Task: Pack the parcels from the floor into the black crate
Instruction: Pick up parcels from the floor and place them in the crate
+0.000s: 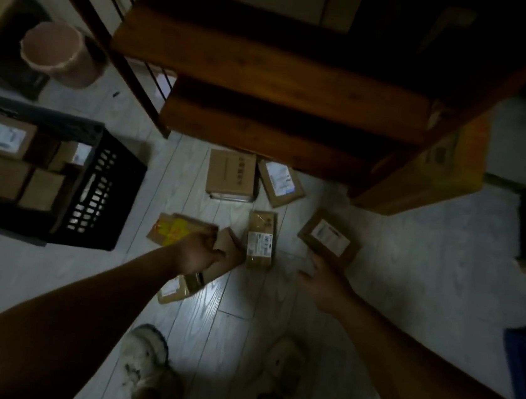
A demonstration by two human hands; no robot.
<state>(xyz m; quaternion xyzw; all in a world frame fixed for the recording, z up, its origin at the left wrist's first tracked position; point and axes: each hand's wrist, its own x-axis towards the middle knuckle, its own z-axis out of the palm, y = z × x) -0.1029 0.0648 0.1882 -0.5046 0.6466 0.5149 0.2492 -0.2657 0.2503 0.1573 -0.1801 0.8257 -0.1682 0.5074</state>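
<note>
My slippers [145, 359] stand at the bottom of the frame on the pale plank floor [226, 333], and both arms reach down and forward from there. My left hand [198, 252], just left of centre, is curled round the far end of a flat parcel [179, 290] that lies slanted beneath it. My right hand [324, 286], right of centre, is spread with its fingers straight, aimed at the near corner of the labelled parcel [329, 239]; I cannot tell whether the fingertips touch it. Between the two hands stands a narrow parcel [260, 240], and a yellow-taped parcel [176, 230] lies just beyond my left wrist, touching or slightly under the one I hold. Farther back, two more parcels [231, 172] sit side by side under the edge of the wooden shelf [270, 69]. The black crate [115, 189] stands at centre left, well apart from the pile, with several parcels [3, 137] already laid in it and some room apparently left on its near right side. To do this step well, I judge I should lift the flat parcel clear before swinging left so it does not drag the yellow-taped one, close my right fingers across the labelled parcel's short side, and set both down flat in the gap.
</note>
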